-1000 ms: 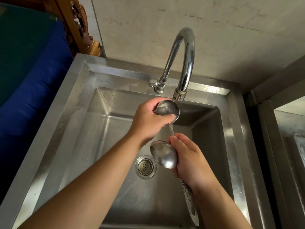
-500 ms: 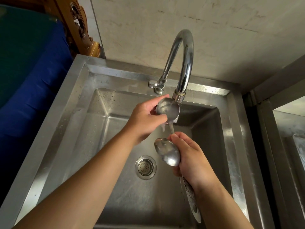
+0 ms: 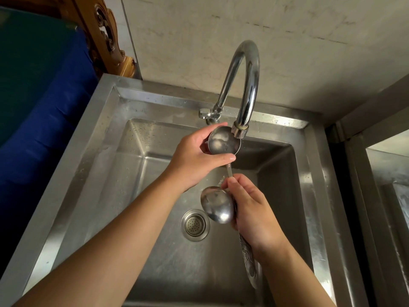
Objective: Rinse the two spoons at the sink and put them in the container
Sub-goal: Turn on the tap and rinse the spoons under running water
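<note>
A person stands at a steel sink (image 3: 104, 138), two spoons in hand. The left hand (image 3: 194, 160) curls its fingers round the bowl of the upper spoon (image 3: 223, 141), holding it right under the tap (image 3: 240, 129) so water runs over it. The right hand (image 3: 254, 213) grips both handles, keeping the lower spoon (image 3: 218, 204) above the drain (image 3: 195, 224). No container is in view

Your view is dim and warm. Soft glare streaks the faucet (image 3: 247, 85) and sink rim (image 3: 276, 122). The basin's right wall sits in shadow. Wide-angle bending bows the edges; the centre stays sharp.
</note>
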